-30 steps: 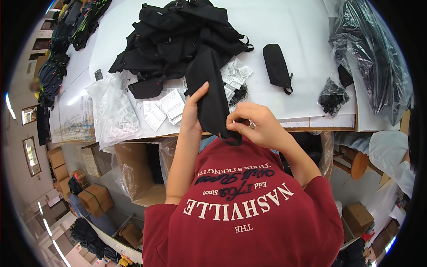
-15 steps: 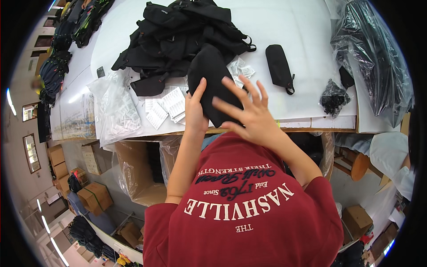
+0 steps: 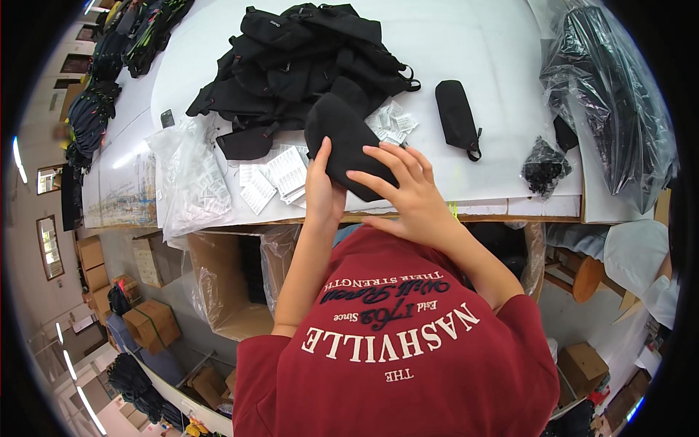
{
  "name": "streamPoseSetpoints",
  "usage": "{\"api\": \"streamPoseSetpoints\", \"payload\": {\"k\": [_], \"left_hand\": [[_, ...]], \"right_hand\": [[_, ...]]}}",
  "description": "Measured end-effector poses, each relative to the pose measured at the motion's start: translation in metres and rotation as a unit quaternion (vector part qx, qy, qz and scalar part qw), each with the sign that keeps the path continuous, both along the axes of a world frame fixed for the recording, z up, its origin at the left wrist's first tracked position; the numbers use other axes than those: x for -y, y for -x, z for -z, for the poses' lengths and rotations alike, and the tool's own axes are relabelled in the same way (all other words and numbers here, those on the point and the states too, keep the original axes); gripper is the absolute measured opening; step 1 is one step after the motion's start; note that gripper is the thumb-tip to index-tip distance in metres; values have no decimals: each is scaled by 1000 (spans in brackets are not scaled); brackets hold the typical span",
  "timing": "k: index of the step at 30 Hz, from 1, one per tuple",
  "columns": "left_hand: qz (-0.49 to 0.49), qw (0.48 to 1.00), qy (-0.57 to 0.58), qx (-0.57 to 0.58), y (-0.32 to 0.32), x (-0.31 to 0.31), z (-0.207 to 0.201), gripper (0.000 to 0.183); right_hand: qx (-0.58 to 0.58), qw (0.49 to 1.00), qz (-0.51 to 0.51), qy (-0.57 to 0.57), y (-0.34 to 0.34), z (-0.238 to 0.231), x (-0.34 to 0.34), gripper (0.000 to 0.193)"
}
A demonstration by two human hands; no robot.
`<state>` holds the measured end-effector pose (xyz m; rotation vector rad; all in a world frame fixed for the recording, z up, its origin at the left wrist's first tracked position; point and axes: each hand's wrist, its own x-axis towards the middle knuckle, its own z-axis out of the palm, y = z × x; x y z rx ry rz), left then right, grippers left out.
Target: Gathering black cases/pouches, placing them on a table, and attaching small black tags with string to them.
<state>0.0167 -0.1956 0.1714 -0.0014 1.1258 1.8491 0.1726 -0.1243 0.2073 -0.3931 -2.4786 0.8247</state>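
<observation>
A black fabric pouch (image 3: 342,131) is held above the table's near edge, with its far end bent back. My left hand (image 3: 325,188) grips it at the left side, thumb on top and the other fingers hidden beneath. Over its right side lies my right hand (image 3: 416,191), fingers spread and stretched out, fingertips at the fabric. Just beyond rises a heap of black pouches (image 3: 291,69). Beneath and beside the held pouch are white printed paper tags (image 3: 286,171). Another black pouch (image 3: 456,113) with a loop at its end lies apart to the right.
A clear plastic bag of tags (image 3: 193,178) hangs over the table's front edge at left. A small bag of black parts (image 3: 545,169) and a large plastic-wrapped black bundle (image 3: 611,95) are at right. An open carton (image 3: 226,291) stands under the table.
My right hand has come down from hovering over the pouch to its right side. The pouch's far end has bent back, and its near end has risen slightly.
</observation>
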Motion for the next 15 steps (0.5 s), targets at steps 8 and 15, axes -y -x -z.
{"api": "streamPoseSetpoints", "payload": {"k": [8,15], "left_hand": [[94,911,69,-395,13,29,-19,57],[268,868,3,-419,47,47,-17,35]], "right_hand": [[-97,949,32,299,-15,11,-30,47],[41,944,-34,324,-36,4,-53,34]]}}
